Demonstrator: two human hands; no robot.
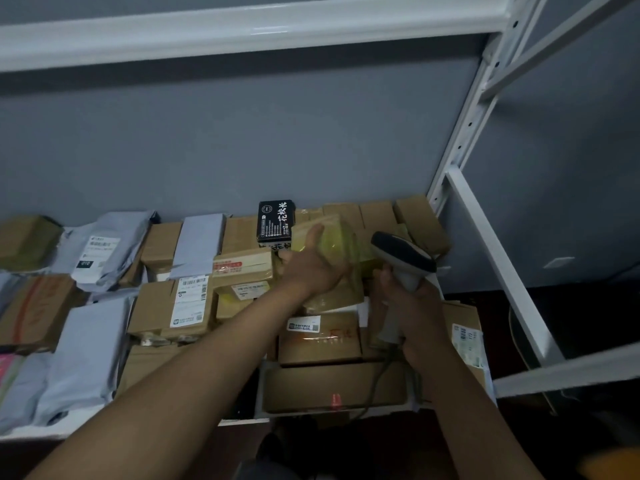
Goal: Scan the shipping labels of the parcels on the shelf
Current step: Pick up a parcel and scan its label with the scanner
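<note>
Parcel (341, 244) held by left hand (313, 268), beside scanner (403, 258) in right hand (412, 306).

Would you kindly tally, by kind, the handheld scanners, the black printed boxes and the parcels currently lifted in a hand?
handheld scanner, gripped by the right hand: 1
black printed box, at the back of the shelf: 1
yellow-taped parcel, held by the left hand: 1
Total: 3
</note>
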